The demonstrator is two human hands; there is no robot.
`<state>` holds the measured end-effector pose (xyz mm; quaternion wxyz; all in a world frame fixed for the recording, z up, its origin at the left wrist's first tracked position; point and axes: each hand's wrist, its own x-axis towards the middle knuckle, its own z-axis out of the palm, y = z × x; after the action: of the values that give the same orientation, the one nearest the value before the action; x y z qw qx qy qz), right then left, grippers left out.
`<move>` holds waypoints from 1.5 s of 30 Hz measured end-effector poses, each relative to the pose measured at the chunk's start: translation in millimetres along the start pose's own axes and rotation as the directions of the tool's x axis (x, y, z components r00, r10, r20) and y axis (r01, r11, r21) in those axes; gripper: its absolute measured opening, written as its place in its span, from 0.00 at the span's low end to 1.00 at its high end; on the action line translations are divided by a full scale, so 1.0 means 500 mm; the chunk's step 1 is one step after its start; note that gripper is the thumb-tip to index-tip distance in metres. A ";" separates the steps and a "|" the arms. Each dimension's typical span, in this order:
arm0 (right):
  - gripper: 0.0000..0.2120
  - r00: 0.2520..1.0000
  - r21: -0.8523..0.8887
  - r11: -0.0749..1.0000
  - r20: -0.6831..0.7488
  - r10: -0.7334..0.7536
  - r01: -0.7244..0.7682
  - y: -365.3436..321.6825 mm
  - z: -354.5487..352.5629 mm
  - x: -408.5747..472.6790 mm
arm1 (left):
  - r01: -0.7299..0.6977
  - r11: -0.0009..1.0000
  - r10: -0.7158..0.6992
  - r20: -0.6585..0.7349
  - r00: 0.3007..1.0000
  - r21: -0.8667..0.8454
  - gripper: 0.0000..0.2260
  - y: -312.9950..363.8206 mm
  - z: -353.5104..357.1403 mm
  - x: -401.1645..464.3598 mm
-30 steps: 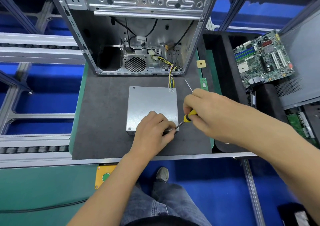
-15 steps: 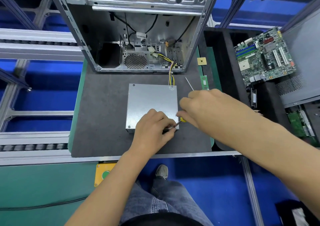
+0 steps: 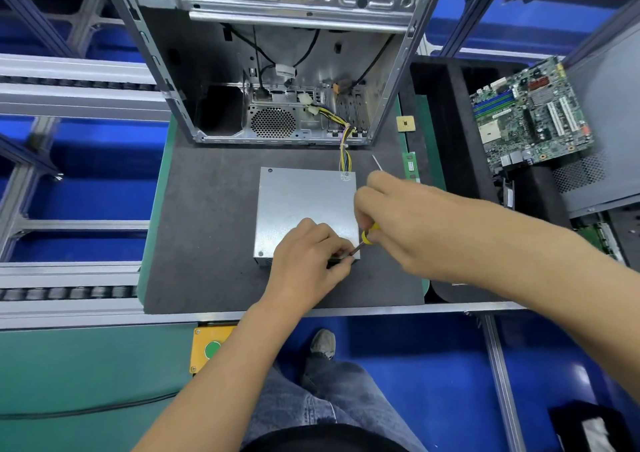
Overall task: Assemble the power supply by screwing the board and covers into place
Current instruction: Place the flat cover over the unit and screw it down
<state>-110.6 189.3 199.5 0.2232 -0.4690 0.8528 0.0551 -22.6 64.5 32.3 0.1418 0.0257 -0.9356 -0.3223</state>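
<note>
A silver power supply box (image 3: 304, 202) lies flat on the dark mat, its coloured cable bundle (image 3: 346, 155) running back into the open computer case (image 3: 277, 70). My right hand (image 3: 405, 219) grips a yellow-handled screwdriver (image 3: 369, 236), whose shaft slants down to the box's near right corner. My left hand (image 3: 308, 261) rests on the near edge of the box and pinches the screwdriver shaft near its tip. The screw itself is hidden under my fingers.
A motherboard (image 3: 530, 115) leans in the black foam tray (image 3: 450, 112) at the right. A small CPU chip (image 3: 405, 123) and a green memory stick (image 3: 410, 165) lie right of the case. Roller conveyor rails (image 3: 69, 80) run along the left.
My right hand has twisted on the screwdriver handle, hiding it half a second ago and showing the yellow again now. My left hand and the box stay in place.
</note>
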 end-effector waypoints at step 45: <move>0.12 0.985 -0.221 0.971 -0.166 0.051 -0.087 -0.001 -0.016 0.017 | 0.187 0.703 -0.152 0.112 0.982 -0.686 0.09 0.059 -0.064 0.040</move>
<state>-116.5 180.0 203.1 0.0972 -0.4643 0.8717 0.1227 -31.3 66.3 79.3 0.0891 0.0492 -0.7435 -0.6610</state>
